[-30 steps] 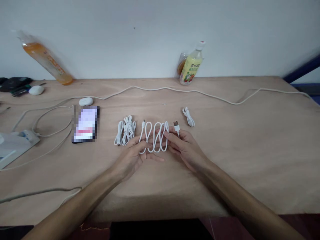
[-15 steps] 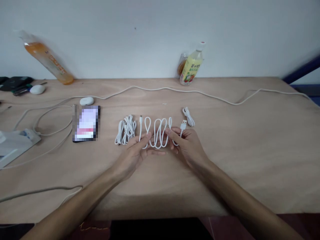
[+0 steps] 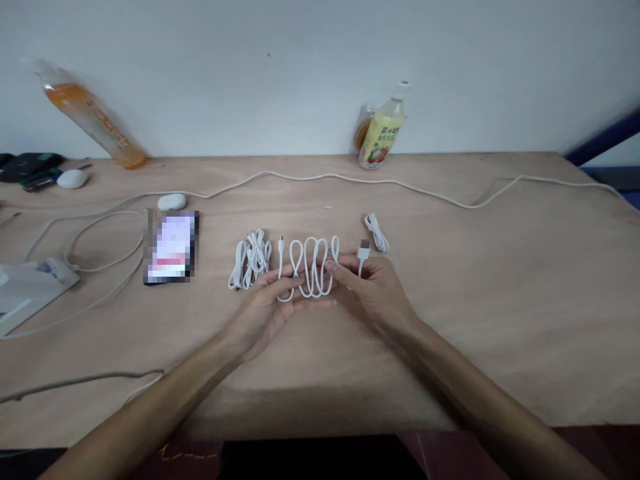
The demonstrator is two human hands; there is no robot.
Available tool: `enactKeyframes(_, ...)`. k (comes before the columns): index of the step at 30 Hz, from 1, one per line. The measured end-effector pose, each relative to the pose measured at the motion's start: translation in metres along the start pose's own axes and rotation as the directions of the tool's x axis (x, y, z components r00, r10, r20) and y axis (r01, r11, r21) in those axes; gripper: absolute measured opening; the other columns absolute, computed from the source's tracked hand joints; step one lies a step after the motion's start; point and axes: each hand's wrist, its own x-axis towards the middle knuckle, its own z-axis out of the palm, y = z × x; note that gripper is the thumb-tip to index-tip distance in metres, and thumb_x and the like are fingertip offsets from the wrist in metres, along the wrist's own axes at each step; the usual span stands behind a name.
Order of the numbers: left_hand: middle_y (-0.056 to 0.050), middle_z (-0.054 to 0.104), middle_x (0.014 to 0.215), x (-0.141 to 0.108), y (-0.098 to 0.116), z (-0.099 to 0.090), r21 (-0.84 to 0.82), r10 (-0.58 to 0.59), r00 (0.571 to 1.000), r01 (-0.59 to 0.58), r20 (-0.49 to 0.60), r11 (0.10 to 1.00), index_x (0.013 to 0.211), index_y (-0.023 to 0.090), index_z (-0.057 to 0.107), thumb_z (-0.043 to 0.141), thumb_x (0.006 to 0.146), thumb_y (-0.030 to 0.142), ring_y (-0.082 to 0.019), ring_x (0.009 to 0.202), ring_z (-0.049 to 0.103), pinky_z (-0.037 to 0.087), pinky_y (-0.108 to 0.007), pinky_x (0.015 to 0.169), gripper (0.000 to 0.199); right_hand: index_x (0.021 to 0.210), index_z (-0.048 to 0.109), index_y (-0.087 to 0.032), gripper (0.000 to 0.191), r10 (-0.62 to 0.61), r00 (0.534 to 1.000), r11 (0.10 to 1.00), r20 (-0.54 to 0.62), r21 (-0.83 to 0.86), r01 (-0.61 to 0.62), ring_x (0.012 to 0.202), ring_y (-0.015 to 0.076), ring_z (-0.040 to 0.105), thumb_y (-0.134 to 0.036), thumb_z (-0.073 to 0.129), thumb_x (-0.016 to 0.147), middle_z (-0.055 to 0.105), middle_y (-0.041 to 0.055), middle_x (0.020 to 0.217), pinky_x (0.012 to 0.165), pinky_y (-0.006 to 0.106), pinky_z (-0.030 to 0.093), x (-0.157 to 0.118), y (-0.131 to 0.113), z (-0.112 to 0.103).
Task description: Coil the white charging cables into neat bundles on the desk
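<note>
A white USB cable point(image 3: 315, 267) is held in loose S-shaped loops between my two hands, above the table. My left hand point(image 3: 273, 293) pinches its left loops between thumb and fingers, with the small plug end standing up beside them. My right hand point(image 3: 373, 280) pinches the right loops, and the USB-A plug sticks up past its fingers. Left of my left hand lies a pile of bundled white cables point(image 3: 251, 260). One more folded white cable point(image 3: 377, 232) lies just beyond my right hand.
A phone point(image 3: 173, 247) and a white earbud case point(image 3: 171, 201) lie to the left. A long white cord point(image 3: 350, 179) crosses the table point(image 3: 500, 300). An orange drink bottle point(image 3: 95, 127) and a yellow-labelled bottle point(image 3: 383, 130) stand by the wall. A white box point(image 3: 35, 293) sits far left.
The cable's loops have shifted slightly within my fingers, and the right-hand loop leans a little further left. The USB-A plug has turned slightly. Both hands keep their hold.
</note>
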Motion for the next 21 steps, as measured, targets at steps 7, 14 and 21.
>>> enactKeyframes(7,-0.014,0.083,0.115,-0.0002,0.0027,0.0039,-0.013,0.015,1.000,-0.015,-0.009,1.000,0.102,0.011,0.082,0.074,0.081,0.003,-0.033,0.114,0.077,0.066,-0.052,0.103,0.023,0.089,0.086,-0.026,0.022,0.012,0.998,0.997,0.059,-0.071,-0.007,0.082,0.0213,0.066,-0.047,0.083,0.092,0.074,0.0025,0.080,0.079,0.037,0.054,0.0017,0.0000,-0.0051)
enactKeyframes(14,-0.013,0.085,0.114,-0.0006,0.0019,0.0021,0.000,-0.036,0.999,0.036,0.015,0.999,0.127,0.016,0.080,0.075,0.095,0.011,-0.031,0.110,0.081,0.068,-0.051,0.100,0.033,0.083,0.083,-0.024,0.028,0.062,0.997,0.998,0.052,0.002,-0.062,0.075,0.0183,0.062,-0.052,0.088,0.084,0.075,0.0024,0.082,0.075,0.034,0.050,0.0023,-0.0053,-0.0036)
enactKeyframes(21,-0.012,0.085,0.118,-0.0016,0.0002,0.0003,-0.014,-0.049,0.998,0.050,0.044,0.999,0.136,0.018,0.078,0.076,0.098,0.013,-0.031,0.113,0.081,0.067,-0.051,0.104,0.038,0.082,0.083,-0.023,0.031,0.085,0.996,0.996,0.014,0.010,-0.085,0.074,0.0177,0.063,-0.053,0.090,0.083,0.077,0.0033,0.082,0.071,0.032,0.049,0.0019,-0.0042,-0.0027)
